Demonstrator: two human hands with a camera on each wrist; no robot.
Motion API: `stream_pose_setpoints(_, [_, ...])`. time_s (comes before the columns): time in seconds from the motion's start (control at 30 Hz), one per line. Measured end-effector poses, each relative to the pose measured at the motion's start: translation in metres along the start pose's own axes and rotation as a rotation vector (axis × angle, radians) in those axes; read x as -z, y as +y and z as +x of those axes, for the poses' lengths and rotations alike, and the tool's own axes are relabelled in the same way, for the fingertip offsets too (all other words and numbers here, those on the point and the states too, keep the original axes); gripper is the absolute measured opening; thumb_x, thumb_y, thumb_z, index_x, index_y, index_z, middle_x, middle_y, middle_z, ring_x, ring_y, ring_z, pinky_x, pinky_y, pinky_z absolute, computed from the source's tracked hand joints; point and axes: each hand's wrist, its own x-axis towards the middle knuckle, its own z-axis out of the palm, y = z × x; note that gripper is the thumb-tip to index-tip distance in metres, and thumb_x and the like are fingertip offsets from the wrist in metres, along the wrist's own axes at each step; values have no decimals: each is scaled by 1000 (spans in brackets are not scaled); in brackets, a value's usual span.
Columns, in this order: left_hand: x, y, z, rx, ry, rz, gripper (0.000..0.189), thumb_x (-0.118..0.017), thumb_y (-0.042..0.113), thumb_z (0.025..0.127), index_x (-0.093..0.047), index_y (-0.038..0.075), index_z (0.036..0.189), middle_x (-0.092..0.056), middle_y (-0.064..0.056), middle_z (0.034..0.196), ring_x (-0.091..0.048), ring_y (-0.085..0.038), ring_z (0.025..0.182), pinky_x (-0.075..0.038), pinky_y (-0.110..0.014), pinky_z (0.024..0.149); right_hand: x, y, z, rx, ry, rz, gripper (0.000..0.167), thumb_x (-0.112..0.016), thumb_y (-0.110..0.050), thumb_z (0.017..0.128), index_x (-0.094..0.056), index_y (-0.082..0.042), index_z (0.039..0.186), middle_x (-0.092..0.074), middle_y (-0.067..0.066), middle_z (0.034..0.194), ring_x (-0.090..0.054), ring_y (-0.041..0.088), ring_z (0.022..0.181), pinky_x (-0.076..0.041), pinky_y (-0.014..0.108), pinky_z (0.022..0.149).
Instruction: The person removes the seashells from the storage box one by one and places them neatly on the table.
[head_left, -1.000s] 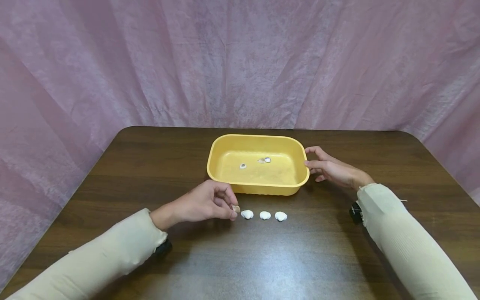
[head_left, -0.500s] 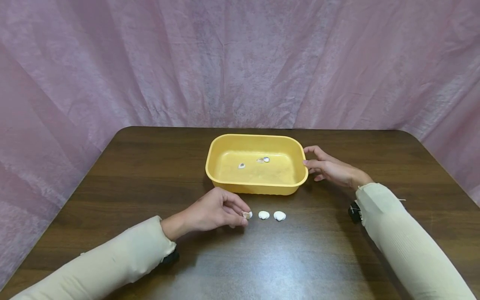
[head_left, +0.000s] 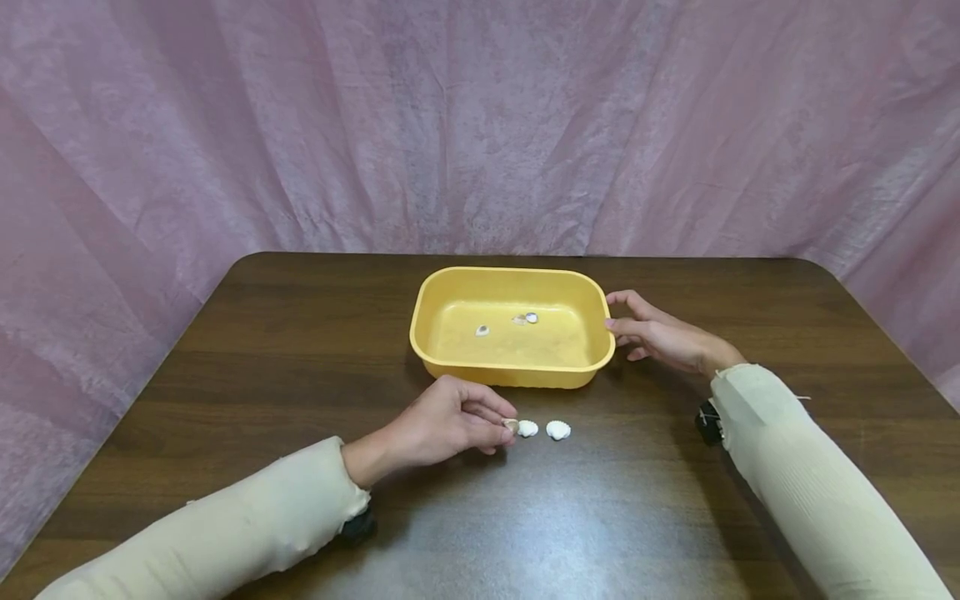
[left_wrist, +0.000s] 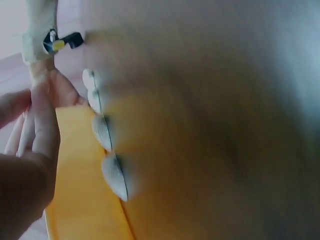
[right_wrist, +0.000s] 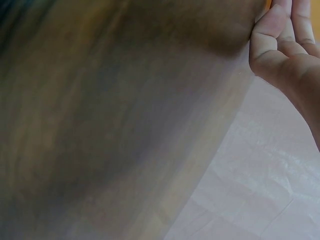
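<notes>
Low over the table, my left hand (head_left: 455,423) pinches a small brownish seashell (head_left: 511,425) between thumb and fingertips. Just right of those fingertips lies a white ribbed seashell (head_left: 528,428), with a second white seashell (head_left: 558,430) further right. The left wrist view shows several seashells (left_wrist: 115,175) lying in a row, some of which my left hand hides from the head view. At the right end of a yellow plastic basin (head_left: 510,367), my right hand (head_left: 663,335) holds the rim, its thumb tip on the edge. Only part of that hand shows in the right wrist view.
Inside the basin lie a pale seashell (head_left: 482,331) with a dark spot and two small seashells (head_left: 531,317) close together. The dark wooden table (head_left: 300,333) has rounded far corners, and a pink curtain (head_left: 480,125) hangs behind it.
My left hand has moved right along the row with the brownish seashell, and now covers the leftmost white seashell seen earlier. The right hand stays at the basin's rim.
</notes>
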Motion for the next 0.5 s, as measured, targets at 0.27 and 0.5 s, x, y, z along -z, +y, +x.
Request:
stream_pose_setpoints(0.27, [-25,-2,1,40,56,-77,25,-74,-5,84,-70,-12,107,-74,-16,89,-72,-22,78,-60,-33,69,0,-1,1,3,-3,-4,53,-47,-30,106,-18,-8,145,-51,16,121,-52,27,111,-42,40,88])
stream_pose_setpoints(0.5, [-42,-8,7,84,43,-142,22,-74,-6,85,-71,-11,107,-74,-17,88,-72,-16,76,-60,-31,69,0,0,0,-3,-1,-14,53,-46,-30,106,-18,-8,145,-51,16,120,-53,26,110,-42,40,88])
